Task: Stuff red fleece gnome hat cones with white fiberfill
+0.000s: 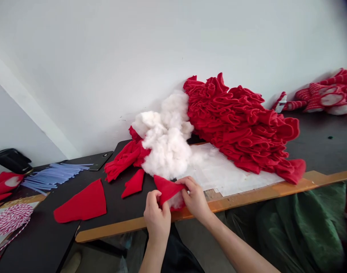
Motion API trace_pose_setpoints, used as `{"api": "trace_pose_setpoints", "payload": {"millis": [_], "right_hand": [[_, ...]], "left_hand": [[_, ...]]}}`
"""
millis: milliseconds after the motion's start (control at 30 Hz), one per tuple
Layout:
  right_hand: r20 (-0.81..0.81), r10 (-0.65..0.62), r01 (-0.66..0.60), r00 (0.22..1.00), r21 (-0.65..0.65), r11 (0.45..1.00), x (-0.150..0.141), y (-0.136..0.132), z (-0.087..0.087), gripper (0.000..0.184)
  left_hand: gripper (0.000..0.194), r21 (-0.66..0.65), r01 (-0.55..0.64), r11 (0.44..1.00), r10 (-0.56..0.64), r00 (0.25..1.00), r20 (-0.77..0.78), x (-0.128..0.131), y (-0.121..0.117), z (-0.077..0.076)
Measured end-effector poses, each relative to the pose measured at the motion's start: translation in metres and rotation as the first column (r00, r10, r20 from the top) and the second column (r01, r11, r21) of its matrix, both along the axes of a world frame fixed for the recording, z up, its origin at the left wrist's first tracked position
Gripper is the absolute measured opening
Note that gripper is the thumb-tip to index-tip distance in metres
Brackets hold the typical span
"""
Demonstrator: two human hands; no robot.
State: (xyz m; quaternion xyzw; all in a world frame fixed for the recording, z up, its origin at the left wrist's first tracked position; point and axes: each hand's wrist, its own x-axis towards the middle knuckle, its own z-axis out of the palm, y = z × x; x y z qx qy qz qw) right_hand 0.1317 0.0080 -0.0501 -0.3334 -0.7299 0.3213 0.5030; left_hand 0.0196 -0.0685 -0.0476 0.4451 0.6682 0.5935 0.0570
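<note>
Between my two hands is a red fabric piece [168,186], pointed at its far end, with white fluff showing at its near opening. My left hand [157,211] pinches its left edge, thumb and fingers closed on the cloth. At the right edge, my right hand [194,197] grips it too, near the table's front edge. Just beyond lies a heap of white stuffing [167,148]. A small red cloth piece [133,184] rests to the left of my hands, and a larger flat red piece [82,203] lies farther left.
A tall pile of red fabric pieces [236,121] leans against the wall, partly over a white sheet [216,167]. Blue strips [52,176] and a coil of red-white cord [11,219] lie left. A small bottle [281,104] stands back right. Green bags [301,227] hang below the wooden edge.
</note>
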Motion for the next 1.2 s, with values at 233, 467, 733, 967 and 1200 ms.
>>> {"api": "trace_pose_setpoints", "payload": {"millis": [233,467,733,967,1200], "right_hand": [[-0.234,0.165,-0.184,0.958,-0.06,0.981,0.018,-0.003,0.018,0.013],[-0.095,-0.098,0.12,0.991,0.26,0.958,0.022,-0.05,-0.014,0.027],[0.244,0.082,-0.175,0.966,0.387,0.905,0.012,-0.051,-0.012,0.048],[0.332,-0.173,-0.099,0.927,0.662,0.743,0.001,-0.042,-0.019,0.054],[0.302,0.007,-0.148,0.953,0.445,0.883,0.011,-0.039,-0.005,0.066]], "left_hand": [[0.049,0.379,0.228,0.897,-0.413,0.124,0.902,0.002,-0.007,0.018],[0.032,0.375,0.076,0.924,-0.379,0.045,0.924,0.016,0.013,0.033],[0.043,0.395,0.173,0.902,-0.41,0.058,0.91,0.023,0.007,0.031],[0.052,0.38,0.174,0.909,-0.406,0.148,0.902,0.028,0.003,0.037],[0.056,0.382,0.274,0.882,-0.436,0.173,0.883,0.024,0.008,0.029]]}}
